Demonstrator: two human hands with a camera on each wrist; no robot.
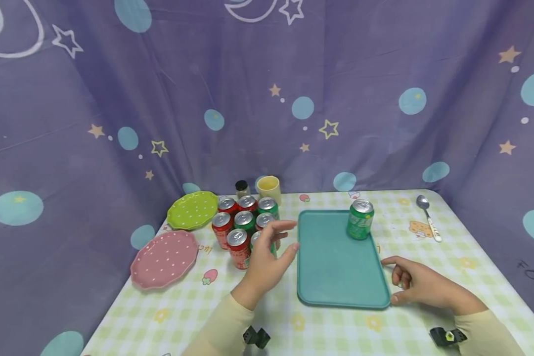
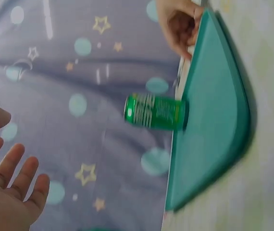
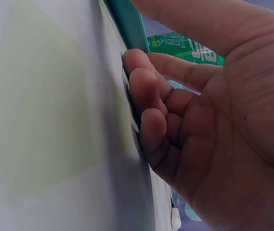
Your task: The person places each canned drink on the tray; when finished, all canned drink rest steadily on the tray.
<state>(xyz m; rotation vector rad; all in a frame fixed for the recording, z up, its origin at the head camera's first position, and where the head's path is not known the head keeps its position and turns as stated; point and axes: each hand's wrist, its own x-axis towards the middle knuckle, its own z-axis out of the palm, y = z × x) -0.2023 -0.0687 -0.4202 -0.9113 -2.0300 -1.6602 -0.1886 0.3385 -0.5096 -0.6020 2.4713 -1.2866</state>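
The right hand (image 1: 420, 287) rests with curled fingers at the near right corner of the teal rectangular plastic tray (image 1: 333, 267), touching its edge; whether it grasps the rim, I cannot tell. The left hand (image 1: 267, 259) hovers released, fingers spread, between the tray's left edge and the cluster of red and green drink cans (image 1: 242, 225). One green aluminium can (image 1: 360, 219) stands upright in the tray's far right corner; the rest of the tray is bare.

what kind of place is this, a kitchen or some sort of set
Most likely a staged tabletop set, not a kitchen. A purple star-print curtain walls in the table with its checked cloth, and props are laid out neatly: a cluster of cans, a teal tray, and two dotted plates.
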